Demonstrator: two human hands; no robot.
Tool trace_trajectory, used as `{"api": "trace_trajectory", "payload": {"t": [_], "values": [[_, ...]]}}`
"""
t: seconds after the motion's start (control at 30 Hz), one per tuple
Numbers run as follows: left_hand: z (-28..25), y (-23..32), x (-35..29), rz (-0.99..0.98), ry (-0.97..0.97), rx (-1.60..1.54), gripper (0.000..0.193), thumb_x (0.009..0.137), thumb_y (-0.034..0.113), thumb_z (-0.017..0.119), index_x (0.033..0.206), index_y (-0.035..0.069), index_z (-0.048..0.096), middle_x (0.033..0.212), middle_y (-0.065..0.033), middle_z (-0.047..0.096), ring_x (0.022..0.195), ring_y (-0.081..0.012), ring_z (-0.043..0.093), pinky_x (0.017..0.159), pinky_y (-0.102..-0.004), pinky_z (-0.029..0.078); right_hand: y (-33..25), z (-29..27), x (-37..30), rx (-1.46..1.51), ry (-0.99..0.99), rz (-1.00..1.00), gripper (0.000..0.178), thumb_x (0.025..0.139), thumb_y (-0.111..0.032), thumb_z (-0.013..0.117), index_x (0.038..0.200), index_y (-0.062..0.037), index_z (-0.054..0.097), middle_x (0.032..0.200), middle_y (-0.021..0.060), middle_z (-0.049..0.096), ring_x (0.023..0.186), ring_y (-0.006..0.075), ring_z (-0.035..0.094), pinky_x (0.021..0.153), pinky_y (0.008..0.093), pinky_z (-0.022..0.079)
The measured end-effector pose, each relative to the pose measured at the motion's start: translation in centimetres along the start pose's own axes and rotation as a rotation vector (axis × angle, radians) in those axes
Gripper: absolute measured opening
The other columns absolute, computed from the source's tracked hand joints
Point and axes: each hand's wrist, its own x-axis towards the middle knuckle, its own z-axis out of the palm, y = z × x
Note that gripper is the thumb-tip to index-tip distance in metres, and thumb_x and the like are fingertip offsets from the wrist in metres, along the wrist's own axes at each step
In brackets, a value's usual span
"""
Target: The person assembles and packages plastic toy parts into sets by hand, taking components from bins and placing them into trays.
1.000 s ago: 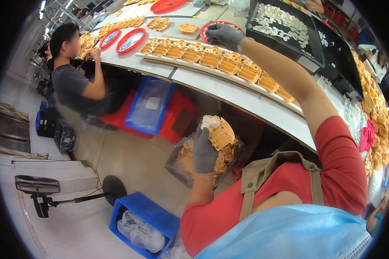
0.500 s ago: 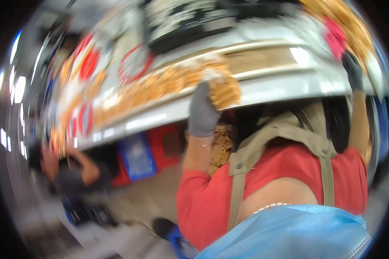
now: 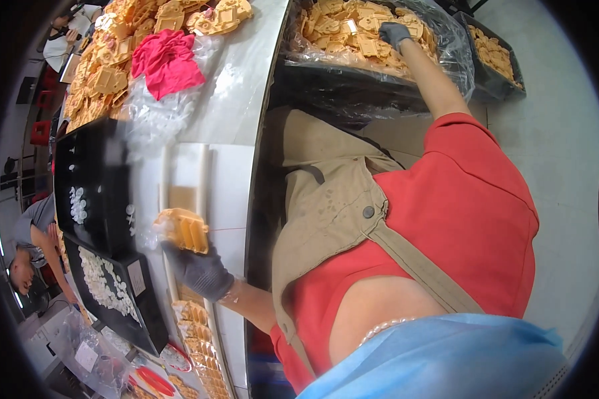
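My left hand (image 3: 203, 271), in a grey glove, is closed on an orange moulded plastic part (image 3: 188, 230) with ribbed compartments, held above the white rails on the table. A small clear or whitish piece (image 3: 158, 233) shows blurred at the part's left side. My right hand (image 3: 394, 34), also gloved in grey, reaches into a plastic-lined bin (image 3: 353, 70) at the top and touches the heaped orange parts (image 3: 343, 26). Its fingers are too small and partly hidden to show a grip. A row of similar orange parts (image 3: 198, 332) lies between the rails below my left hand.
Black trays (image 3: 146, 292) with small white pieces stand left of the rails. A pink cloth (image 3: 168, 63) lies beside a large orange heap (image 3: 110, 73) on the table. Another black bin (image 3: 492, 56) stands at the upper right. A co-worker (image 3: 36, 233) leans in at the far left.
My view and body have turned right. My right hand has gone from beside the pink cloth at the table into the lined bin. My left hand still holds the orange part.
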Motion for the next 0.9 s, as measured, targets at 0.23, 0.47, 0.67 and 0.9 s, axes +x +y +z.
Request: {"api": "trace_trajectory", "payload": {"t": [0.23, 0.47, 0.67, 0.9], "values": [[6.8, -1.5, 2.3, -0.259, 0.02, -0.209, 0.042, 0.099, 0.021, 0.041, 0.134, -0.002, 0.036, 0.139, -0.0183, 0.039, 0.122, -0.0295, 0.046, 0.097, -0.0452, 0.046, 0.3, 12.5, 3.8, -1.138, -0.062, -0.299, 0.048, 0.076, -0.048, 0.059, 0.105, -0.0109, 0.066, 0.102, 0.0149, 0.066, 0.096, 0.0318, 0.062, 0.085, 0.0412, 0.047], [8.4, -2.5, 3.5, -0.609, -0.049, -1.021, 0.042, 0.097, 0.028, 0.043, 0.128, -0.001, 0.044, 0.127, -0.0184, 0.051, 0.118, -0.0299, 0.051, 0.1, -0.0446, 0.042, 1.4, 21.6, 4.0, -1.464, -0.241, -0.359, 0.035, 0.082, -0.027, 0.052, 0.103, -0.0039, 0.065, 0.11, 0.0206, 0.062, 0.105, 0.0352, 0.059, 0.087, 0.0433, 0.048], [12.4, -4.5, 7.3, -0.5, -0.164, -0.886, 0.036, 0.095, 0.025, 0.048, 0.12, -0.001, 0.05, 0.117, -0.0137, 0.057, 0.11, -0.0246, 0.056, 0.1, -0.0373, 0.042, 7.9, 5.8, 22.7, -0.503, -0.678, 0.044, 0.052, 0.073, -0.011, 0.066, 0.122, -0.0024, 0.051, 0.078, 0.0005, 0.058, 0.059, 0.0095, 0.049, 0.053, 0.0237, 0.041], [10.9, -2.4, 5.2, -0.419, 0.056, -0.771, 0.04, 0.091, 0.022, 0.054, 0.122, -0.002, 0.048, 0.117, -0.0123, 0.057, 0.11, -0.0245, 0.056, 0.097, -0.0374, 0.045, 6.9, 9.9, 13.9, -0.79, -0.544, -0.355, 0.061, 0.073, -0.027, 0.077, 0.119, 0.0045, 0.051, 0.095, 0.0127, 0.062, 0.087, 0.0212, 0.056, 0.08, 0.03, 0.044]]}}
